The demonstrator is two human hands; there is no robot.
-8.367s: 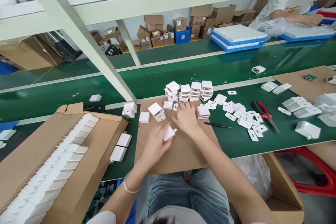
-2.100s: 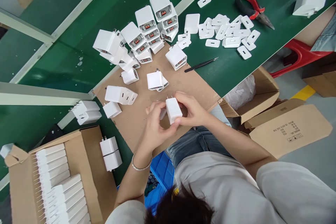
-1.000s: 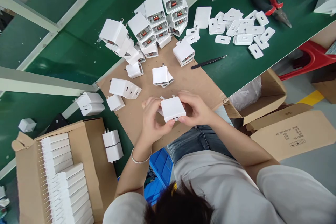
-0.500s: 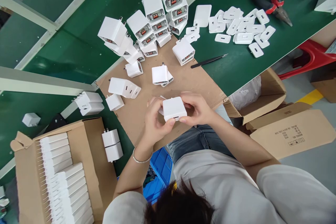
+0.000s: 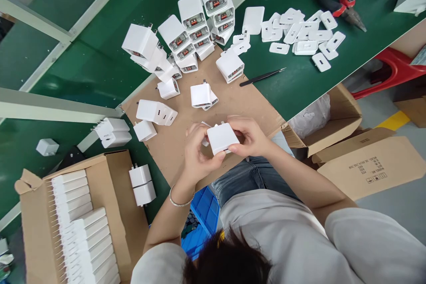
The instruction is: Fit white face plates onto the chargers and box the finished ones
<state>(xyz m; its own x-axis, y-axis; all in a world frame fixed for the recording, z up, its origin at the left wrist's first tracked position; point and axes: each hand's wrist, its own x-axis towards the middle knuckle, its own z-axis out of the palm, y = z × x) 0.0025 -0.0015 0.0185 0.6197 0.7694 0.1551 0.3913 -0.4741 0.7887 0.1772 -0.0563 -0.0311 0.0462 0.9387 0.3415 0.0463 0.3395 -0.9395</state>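
Note:
A white plug-in charger (image 5: 222, 136) is held between both hands over the front of the brown cardboard sheet (image 5: 186, 137). My left hand (image 5: 199, 153) is closed on its left side, thumb at the near corner. On the right side, my right hand (image 5: 248, 136) grips it with the thumb near the front edge. Another small white piece (image 5: 205, 140) shows just behind my left fingers; most of it is hidden. Beyond the hands, two chargers (image 5: 201, 96) lie overlapped on the cardboard. A row of chargers with slotted ends (image 5: 155, 112) is to the left.
Open-ended charger housings (image 5: 193, 13) are stacked at the back. Loose white slotted end plates (image 5: 306, 31), black tweezers (image 5: 262, 77) and red-black pliers (image 5: 341, 4) lie on the green table. A carton (image 5: 116, 195) of chargers stands at left; an open box (image 5: 342, 115) is at right.
The held charger has shifted slightly to the right and turned a little between my fingers. Both hands keep their grip. The view has moved slightly.

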